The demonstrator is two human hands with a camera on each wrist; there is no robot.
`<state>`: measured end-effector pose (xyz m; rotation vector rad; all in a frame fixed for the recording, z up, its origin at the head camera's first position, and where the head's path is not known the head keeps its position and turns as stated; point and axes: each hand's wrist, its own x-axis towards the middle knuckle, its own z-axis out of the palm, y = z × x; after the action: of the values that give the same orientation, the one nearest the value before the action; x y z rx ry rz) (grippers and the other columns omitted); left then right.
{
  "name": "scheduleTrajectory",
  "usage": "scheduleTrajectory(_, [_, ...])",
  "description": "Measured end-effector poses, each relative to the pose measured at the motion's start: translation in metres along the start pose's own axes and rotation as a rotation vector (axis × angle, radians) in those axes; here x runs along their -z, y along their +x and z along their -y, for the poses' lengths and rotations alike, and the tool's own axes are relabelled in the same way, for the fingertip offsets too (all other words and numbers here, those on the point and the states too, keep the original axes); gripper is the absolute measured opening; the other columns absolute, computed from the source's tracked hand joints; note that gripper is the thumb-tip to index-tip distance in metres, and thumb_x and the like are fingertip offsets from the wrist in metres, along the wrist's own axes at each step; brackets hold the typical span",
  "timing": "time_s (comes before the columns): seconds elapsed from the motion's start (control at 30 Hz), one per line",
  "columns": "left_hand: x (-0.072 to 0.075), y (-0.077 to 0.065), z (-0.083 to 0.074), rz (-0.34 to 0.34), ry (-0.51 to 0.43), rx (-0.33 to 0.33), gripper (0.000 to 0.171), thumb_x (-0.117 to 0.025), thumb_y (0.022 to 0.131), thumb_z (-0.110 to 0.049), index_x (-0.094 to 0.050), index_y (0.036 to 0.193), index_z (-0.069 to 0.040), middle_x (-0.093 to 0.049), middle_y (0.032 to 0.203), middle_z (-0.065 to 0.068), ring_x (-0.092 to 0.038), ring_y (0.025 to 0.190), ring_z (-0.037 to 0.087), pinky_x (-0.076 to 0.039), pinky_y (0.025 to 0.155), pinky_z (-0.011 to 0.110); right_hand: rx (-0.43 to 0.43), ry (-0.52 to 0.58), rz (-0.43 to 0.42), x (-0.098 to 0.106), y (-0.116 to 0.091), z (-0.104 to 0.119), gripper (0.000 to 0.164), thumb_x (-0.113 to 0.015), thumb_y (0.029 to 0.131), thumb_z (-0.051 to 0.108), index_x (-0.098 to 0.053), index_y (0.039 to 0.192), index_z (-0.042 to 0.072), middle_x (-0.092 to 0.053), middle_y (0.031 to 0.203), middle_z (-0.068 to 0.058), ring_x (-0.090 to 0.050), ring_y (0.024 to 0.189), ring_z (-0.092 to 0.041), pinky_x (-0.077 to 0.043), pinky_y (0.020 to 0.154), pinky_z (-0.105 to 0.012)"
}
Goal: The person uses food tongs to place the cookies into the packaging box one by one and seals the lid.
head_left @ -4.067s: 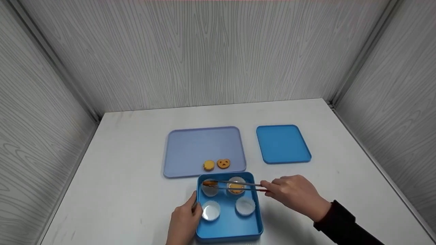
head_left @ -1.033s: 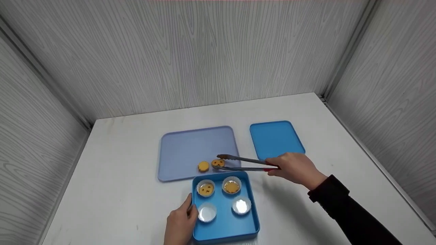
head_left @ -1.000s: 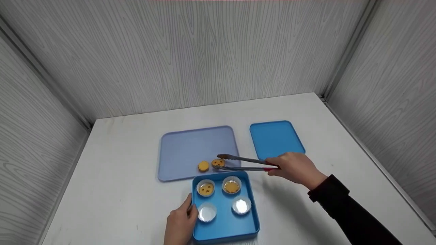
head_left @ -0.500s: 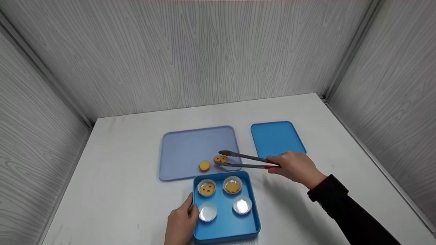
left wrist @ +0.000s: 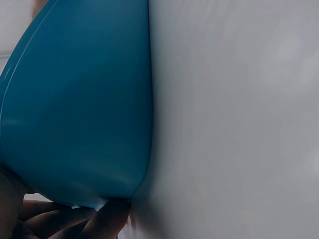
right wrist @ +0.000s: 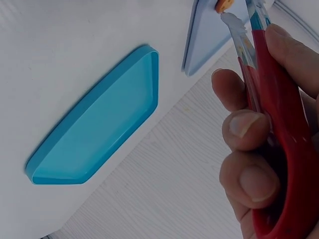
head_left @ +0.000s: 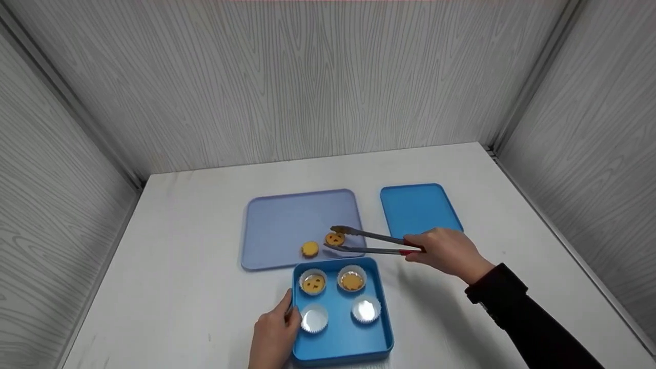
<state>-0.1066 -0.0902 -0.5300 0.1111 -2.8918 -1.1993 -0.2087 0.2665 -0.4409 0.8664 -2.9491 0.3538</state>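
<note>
My left hand (head_left: 275,330) grips the left side of a blue box (head_left: 353,338); in the left wrist view, fingers (left wrist: 107,219) lie against the box's wall. In the box stand several white cupcake liners. The back-left liner (head_left: 306,274) holds a face cookie (head_left: 313,284), the back-right one a yellow cookie (head_left: 352,281). The front two liners hold nothing. My right hand (head_left: 445,253) holds red-handled metal tongs (head_left: 369,250), their tips apart on either side of another face cookie (head_left: 334,239). That cookie lies on a lavender tray (head_left: 287,220), right of a yellow cookie (head_left: 309,249).
A shallow blue tray or lid (head_left: 417,207) lies right of the lavender tray, on the white table (head_left: 195,246). The box stands close to the lavender tray's front edge. Grey wood-grain walls rise at the back and both sides.
The face cookie formerly in the tongs now sits in the back-left liner. The tongs moved back over the lavender tray, around the other face cookie, which shifted slightly backward. The left hand stayed put.
</note>
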Motion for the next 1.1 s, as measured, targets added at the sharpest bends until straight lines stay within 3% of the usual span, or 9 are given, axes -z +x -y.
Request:
scheduleTrajectory(0.13, [0.0004, -0.0004, 0.0013, 0.000, -0.005, 0.000, 0.049, -0.061, 0.096, -0.016, -0.058, 0.139, 0.006, -0.075, 0.110, 0.020, -0.065, 0.078, 0.012, -0.059, 0.077, 0.038, -0.015, -0.005, 0.007, -0.0005, 0.0008, 0.0002, 0.016, -0.081, 0.087, 0.030, -0.077, 0.099, 0.022, -0.072, 0.078, 0.012, -0.054, 0.062, -0.003, -0.046, 0.056, -0.023])
scheduleTrajectory(0.27, [0.0005, -0.0007, 0.0011, 0.005, -0.014, 0.005, 0.048, -0.061, 0.097, -0.017, -0.058, 0.139, 0.006, -0.073, 0.116, 0.021, -0.073, 0.094, 0.021, -0.058, 0.084, 0.042, -0.039, -0.016, 0.019, -0.0016, -0.0005, -0.0007, 0.020, -0.082, 0.086, 0.031, -0.077, 0.102, 0.021, -0.072, 0.078, 0.010, -0.055, 0.063, -0.004, -0.046, 0.057, -0.024])
scheduleTrajectory(0.43, [0.0004, -0.0007, 0.0013, -0.003, -0.021, -0.004, 0.047, -0.062, 0.097, -0.016, -0.059, 0.138, 0.006, -0.071, 0.120, 0.021, -0.073, 0.104, 0.028, -0.057, 0.086, 0.044, -0.050, -0.011, 0.023, -0.0039, -0.0012, -0.0025, 0.018, -0.082, 0.086, 0.031, -0.077, 0.101, 0.022, -0.072, 0.078, 0.012, -0.055, 0.063, -0.004, -0.046, 0.057, -0.024])
scheduleTrajectory(0.67, [-0.0008, -0.0005, 0.0025, -0.005, -0.026, -0.004, 0.048, -0.062, 0.096, -0.015, -0.059, 0.139, 0.006, -0.073, 0.117, 0.021, -0.069, 0.086, 0.013, -0.059, 0.080, 0.039, -0.015, -0.016, -0.019, -0.0057, -0.0002, -0.0038, 0.013, -0.082, 0.086, 0.029, -0.077, 0.097, 0.024, -0.072, 0.077, 0.013, -0.055, 0.063, -0.003, -0.044, 0.055, -0.024])
scheduleTrajectory(1.1, [-0.0002, -0.0009, 0.0029, -0.011, -0.022, -0.017, 0.047, -0.062, 0.096, -0.015, -0.059, 0.138, 0.007, -0.073, 0.117, 0.020, -0.072, 0.094, 0.017, -0.058, 0.083, 0.041, 0.017, -0.067, -0.056, -0.0084, -0.0014, -0.0024, 0.020, -0.084, 0.084, 0.022, -0.078, 0.102, 0.021, -0.073, 0.078, 0.007, -0.057, 0.062, -0.005, -0.047, 0.056, -0.025])
